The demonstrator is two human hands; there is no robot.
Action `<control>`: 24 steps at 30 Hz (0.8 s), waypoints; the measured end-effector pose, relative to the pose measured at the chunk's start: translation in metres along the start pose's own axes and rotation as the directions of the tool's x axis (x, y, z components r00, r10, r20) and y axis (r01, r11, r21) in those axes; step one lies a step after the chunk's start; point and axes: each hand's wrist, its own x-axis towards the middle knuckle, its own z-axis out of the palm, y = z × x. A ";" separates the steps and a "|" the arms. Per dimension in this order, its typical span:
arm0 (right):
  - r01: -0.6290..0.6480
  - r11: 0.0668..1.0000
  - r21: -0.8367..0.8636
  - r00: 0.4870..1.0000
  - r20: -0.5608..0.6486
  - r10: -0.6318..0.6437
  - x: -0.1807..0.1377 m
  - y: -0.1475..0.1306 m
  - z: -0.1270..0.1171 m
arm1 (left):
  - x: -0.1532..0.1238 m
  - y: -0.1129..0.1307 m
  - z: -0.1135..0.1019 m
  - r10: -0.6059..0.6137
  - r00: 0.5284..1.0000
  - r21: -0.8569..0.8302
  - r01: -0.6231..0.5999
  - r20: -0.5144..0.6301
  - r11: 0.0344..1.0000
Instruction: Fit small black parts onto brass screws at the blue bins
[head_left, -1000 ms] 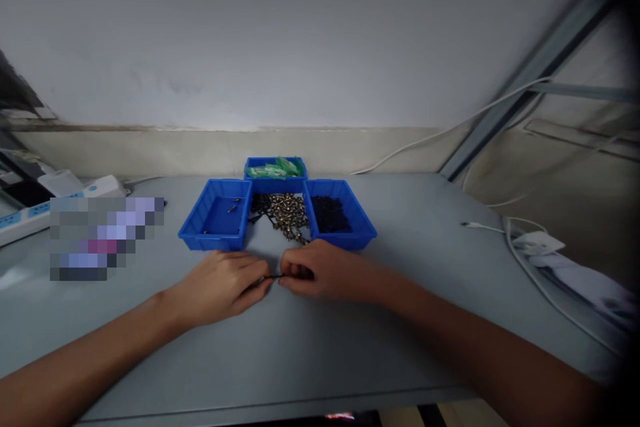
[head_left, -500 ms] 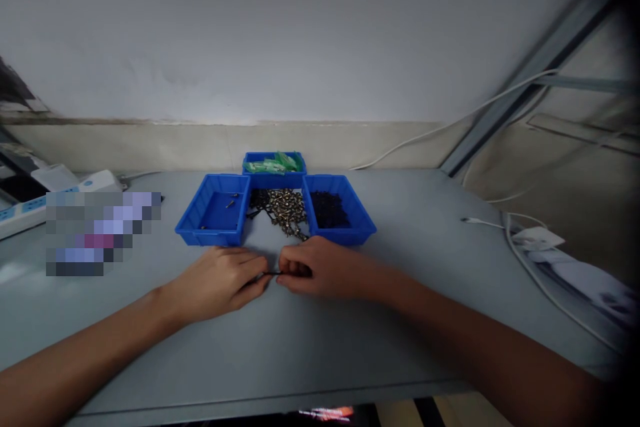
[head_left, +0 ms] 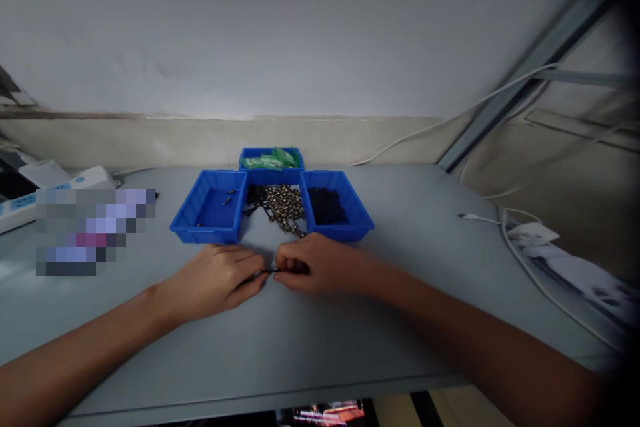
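Observation:
My left hand [head_left: 217, 280] and my right hand [head_left: 323, 265] face each other above the grey table, fingertips a short gap apart. A thin dark rod-like piece [head_left: 271, 271] bridges that gap, pinched at one end by each hand; its exact kind is too small to make out. Just beyond the hands lies a pile of small brass-coloured metal parts [head_left: 284, 203], with black screw-like pieces [head_left: 257, 196] at its left. The left blue bin [head_left: 205, 235] holds a few small metal parts. Many small black pieces [head_left: 327, 207] fill the right blue bin [head_left: 357, 230].
A third blue bin [head_left: 273, 177] with green plastic packets [head_left: 274, 159] stands behind the pile. At left are a white power strip [head_left: 93, 179] and a pixelated object [head_left: 103, 230]. White cables [head_left: 530, 273] run along the right side. A lit screen [head_left: 327, 413] shows below the table edge.
Both hands keep their pinch on the thin dark piece and have barely moved. The whole view has shifted slightly, showing more of the lit screen below the table.

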 end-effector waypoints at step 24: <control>-0.005 1.000 -0.005 1.000 0.011 0.005 0.001 -0.001 -0.001 | 0.001 0.004 -0.006 -0.051 0.999 0.017 0.051 0.007 0.999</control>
